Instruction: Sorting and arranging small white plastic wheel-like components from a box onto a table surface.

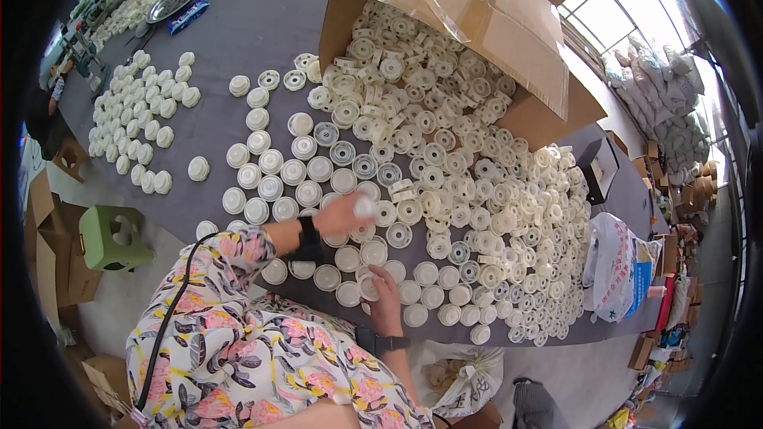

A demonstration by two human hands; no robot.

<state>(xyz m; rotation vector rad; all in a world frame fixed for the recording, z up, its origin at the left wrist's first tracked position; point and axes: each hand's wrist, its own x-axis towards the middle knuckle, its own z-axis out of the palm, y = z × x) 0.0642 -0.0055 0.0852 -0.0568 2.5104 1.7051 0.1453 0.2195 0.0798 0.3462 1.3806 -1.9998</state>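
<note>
In left hand (pixel 338 218), white piece (pixel 364 207) pinched at fingertips, blurred, above rows of round pieces (pixel 294 171); in right hand (pixel 388 295), fingers curled against rim of pale disc (pixel 366 287), firmness of hold not tellable, near front edge of grey cloth (pixel 246 24); rightward, tight against loose rings (pixel 477 191) spilling from cardboard box (pixel 548 71); leftward, broad cloth gap before clustered caps (pixel 139 119)

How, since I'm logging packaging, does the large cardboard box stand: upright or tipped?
Tipped: the cardboard box opens sideways, with white plastic parts spread from its mouth.
</note>
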